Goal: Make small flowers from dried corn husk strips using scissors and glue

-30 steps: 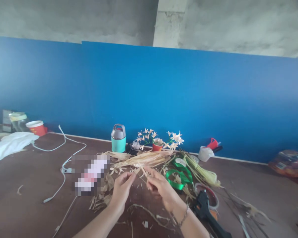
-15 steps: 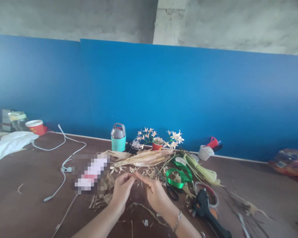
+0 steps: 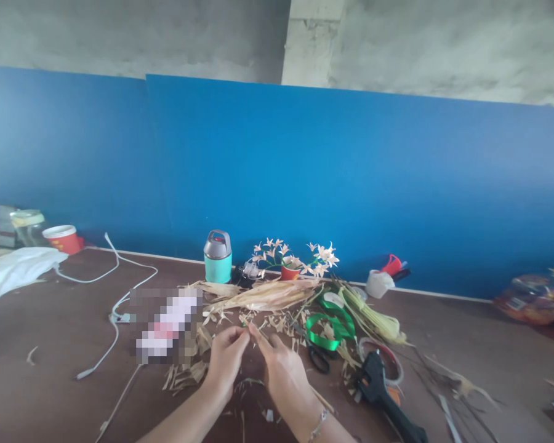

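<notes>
My left hand [image 3: 227, 357] and my right hand [image 3: 284, 372] meet at the fingertips in the middle of the table. Each one is pinched closed on something small that the fingers mostly hide; a speck of green shows at the tips. A thin straw-coloured stalk [image 3: 324, 401] pokes out beside my right wrist, and I cannot tell whether that hand holds it. Just beyond the fingers lie small pale husk scraps [image 3: 277, 321] and a long bundle of dried corn husks [image 3: 268, 295]. To the right is a loop of green ribbon [image 3: 323, 338], with black-handled scissors [image 3: 320, 360] beside it.
A black glue gun [image 3: 383, 394] and a tape roll [image 3: 394, 369] lie at right. Behind stand a turquoise flask [image 3: 218, 261] and husk flowers [image 3: 321, 258] in a red cup [image 3: 290, 269]. White cable [image 3: 115, 338] runs at left. A blue partition [image 3: 327, 166] closes the back.
My right hand has turned slightly, its fingers more curled, and a stalk now shows by its wrist. A green speck has appeared at the fingertips. The view has shifted a little.
</notes>
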Demonstrator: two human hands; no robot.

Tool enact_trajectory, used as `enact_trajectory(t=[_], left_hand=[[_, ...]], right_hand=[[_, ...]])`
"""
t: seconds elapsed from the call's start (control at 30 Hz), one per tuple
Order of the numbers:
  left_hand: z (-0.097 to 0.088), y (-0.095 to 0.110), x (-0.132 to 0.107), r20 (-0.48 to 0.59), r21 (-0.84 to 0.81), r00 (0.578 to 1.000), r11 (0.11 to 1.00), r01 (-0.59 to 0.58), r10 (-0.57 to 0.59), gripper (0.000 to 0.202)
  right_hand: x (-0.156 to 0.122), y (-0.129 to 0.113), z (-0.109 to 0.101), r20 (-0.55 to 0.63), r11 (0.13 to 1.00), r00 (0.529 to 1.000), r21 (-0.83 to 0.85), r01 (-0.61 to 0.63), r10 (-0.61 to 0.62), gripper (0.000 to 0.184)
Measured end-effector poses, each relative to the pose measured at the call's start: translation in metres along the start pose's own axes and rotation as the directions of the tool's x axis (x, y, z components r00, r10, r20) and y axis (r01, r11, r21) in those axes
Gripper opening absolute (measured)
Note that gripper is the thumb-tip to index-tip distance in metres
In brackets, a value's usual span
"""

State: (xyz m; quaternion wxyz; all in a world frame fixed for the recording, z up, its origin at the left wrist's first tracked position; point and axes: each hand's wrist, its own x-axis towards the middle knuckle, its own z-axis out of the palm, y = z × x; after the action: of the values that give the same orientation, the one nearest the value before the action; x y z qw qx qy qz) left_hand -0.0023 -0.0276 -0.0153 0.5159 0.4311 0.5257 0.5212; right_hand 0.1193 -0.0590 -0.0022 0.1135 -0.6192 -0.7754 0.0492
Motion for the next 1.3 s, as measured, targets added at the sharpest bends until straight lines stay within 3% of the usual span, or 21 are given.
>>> enact_trajectory(t=[0.53,0.63,0.7,0.77,0.83,0.9,0.93,1.0,1.1,1.2,1.3], left_hand=[[0.002,0.004,-0.004,0.001,0.015,1.000,1.000,0.015,-0.015,0.019],[0.001,0.007,-0.004,-0.022,0.031,1.000,1.000,0.004,-0.003,0.022],[0.000,0.008,-0.003,-0.050,0.039,0.999,0.999,-0.011,0.013,0.024],[-0.002,0.008,-0.001,-0.060,0.020,0.998,1.000,-0.018,0.020,0.025],[-0.003,0.007,0.000,-0.042,-0.012,0.999,1.000,-0.021,0.020,0.027],[-0.003,0.006,0.001,-0.006,-0.039,1.000,0.999,-0.018,0.018,0.029],[-0.003,0.006,0.002,0.020,-0.047,1.000,0.999,-0.012,0.013,0.029],[-0.003,0.005,0.001,0.067,-0.054,0.998,0.999,0.006,-0.002,0.029],[-0.001,0.006,0.000,0.118,-0.059,0.993,0.998,0.026,-0.018,0.028],[0.000,0.008,-0.002,0.097,-0.063,0.995,0.998,0.025,-0.019,0.024],[0.002,0.010,-0.005,0.037,-0.071,0.999,0.997,0.037,-0.035,0.019]], right_hand=[[0.001,-0.001,0.011,-0.047,0.982,0.998,-0.184,-0.047,0.039,0.071],[0.006,0.014,0.008,-0.080,0.990,0.989,-0.070,-0.126,0.121,0.069],[0.011,0.026,0.005,-0.150,0.977,0.980,0.187,-0.105,0.134,0.065],[0.016,0.035,0.000,-0.206,0.844,0.965,0.536,-0.029,0.165,0.050],[0.018,0.036,-0.005,-0.063,0.581,0.977,0.811,-0.070,0.205,0.045],[0.017,0.030,-0.010,0.188,0.307,0.973,0.926,-0.222,0.136,0.050],[0.016,0.027,-0.012,0.288,0.209,0.955,0.932,-0.297,0.073,0.053],[0.014,0.020,-0.013,0.378,0.112,0.926,0.920,-0.374,-0.011,0.057],[0.016,0.016,-0.008,0.331,0.135,0.944,0.934,-0.330,0.019,0.048],[0.019,0.020,-0.001,0.132,0.334,0.991,0.933,-0.130,0.017,0.041],[0.017,0.023,0.003,-0.068,0.554,0.992,0.824,0.118,-0.110,0.050]])
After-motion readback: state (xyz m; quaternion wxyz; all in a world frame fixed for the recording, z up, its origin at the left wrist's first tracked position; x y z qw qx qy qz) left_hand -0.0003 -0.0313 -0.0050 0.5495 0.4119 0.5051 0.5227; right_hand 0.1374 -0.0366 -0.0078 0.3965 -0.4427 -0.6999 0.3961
